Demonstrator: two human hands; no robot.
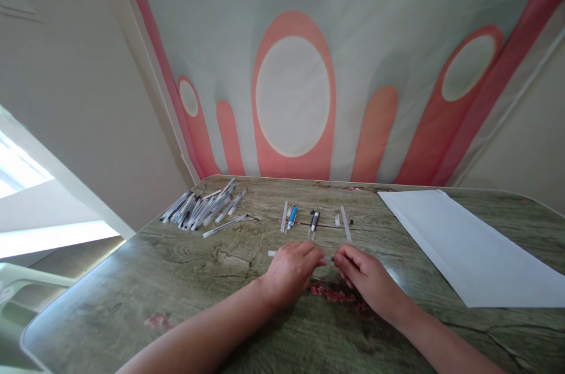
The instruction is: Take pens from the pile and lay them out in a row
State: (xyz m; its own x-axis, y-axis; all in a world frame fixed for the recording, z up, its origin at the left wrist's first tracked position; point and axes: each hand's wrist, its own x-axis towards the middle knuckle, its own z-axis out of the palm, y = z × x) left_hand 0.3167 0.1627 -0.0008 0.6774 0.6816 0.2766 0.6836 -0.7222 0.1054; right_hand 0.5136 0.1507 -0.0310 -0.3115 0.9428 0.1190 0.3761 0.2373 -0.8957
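Head view | your left hand (292,271) is pinching a clear pen tube (272,254) | right hand (366,277) fingertips pressing together beside it | both resting on worktop (176,280)

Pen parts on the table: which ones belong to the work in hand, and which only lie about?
In hand: left hand, right hand, clear tube under the left hand.
Near: blue-tipped part, black-tipped part, clear barrel.
Lying about: pen pile, white sheet.

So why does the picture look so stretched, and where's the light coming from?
Head view: wide-angle lens bends the table edge and fans out the curtain; bright overexposed glare at far left; soft sheen on the tabletop near the white sheet; the hands, left hand and right hand, look slightly soft.
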